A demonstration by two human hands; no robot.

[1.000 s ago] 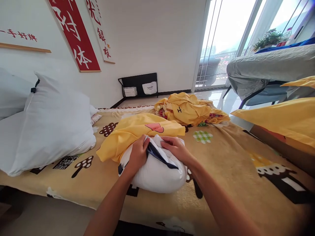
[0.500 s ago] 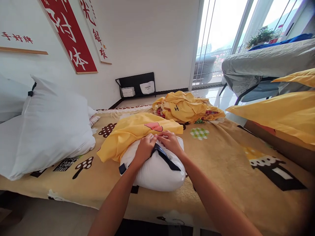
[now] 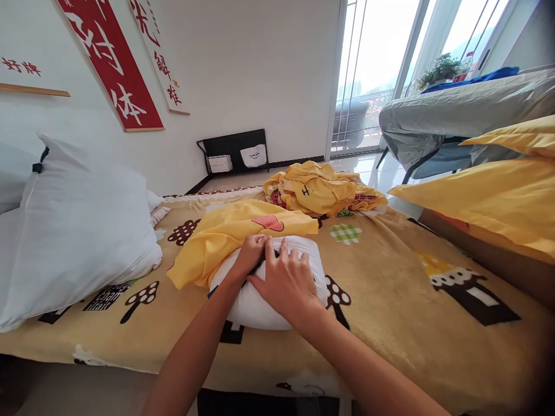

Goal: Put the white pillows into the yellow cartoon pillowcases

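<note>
While hands point(image 3: 251, 254) point(image 3: 289, 282) touch pillow point(image 3: 260, 312), open blanket point(image 3: 384, 283) rightward

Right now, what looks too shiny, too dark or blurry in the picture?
Head view: the glass door glares almost white, the floor beside it shines; head view: the blanket fades into dark blur at the lower right corner; head view: the white bundle looks fairly sharp.

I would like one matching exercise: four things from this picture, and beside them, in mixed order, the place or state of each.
1. right hand
2. puffy white fabric cushion
3. yellow cloth with pink patch
4. red hanging scroll with white characters

A. on the white wall
B. plump, under the left hand
C. fingers spread, palm down
D. lying just beyond the cushion

Pairs: 1-C, 2-B, 3-D, 4-A.
</note>
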